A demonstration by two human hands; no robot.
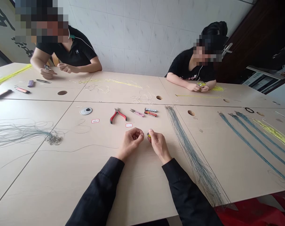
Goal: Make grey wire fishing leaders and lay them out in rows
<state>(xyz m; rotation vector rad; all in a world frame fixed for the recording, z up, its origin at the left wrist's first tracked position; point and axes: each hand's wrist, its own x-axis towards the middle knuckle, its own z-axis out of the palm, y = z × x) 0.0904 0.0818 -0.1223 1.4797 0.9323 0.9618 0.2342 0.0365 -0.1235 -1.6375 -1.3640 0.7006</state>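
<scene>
Clock hours are counted from the hands, with 12 straight ahead. Near the bench's [142, 188] front, a small yellow-and-dark thing [149, 135] is pinched by the right hand [158, 142]. The left hand [131, 141] is closed, thumb to finger; whether anything is gripped there cannot be told. From its wrist, one thin thread [89, 145] is stretched toward 9 o'clock.

The work looks partly done: this thread is set apart, while a tangled heap [54, 138] is left at 9 o'clock and a long bundle [191, 152] is laid out at 4 (which is finished cannot be told). Most of the pinched thing is covered by fingers, and the heap is cut off at the left edge.

Farther, red pliers [117, 112] are seen between 10 and 11. Beyond, at 1 o'clock, something yellow [201, 84] is half hidden by a co-worker's hands [204, 88].
</scene>
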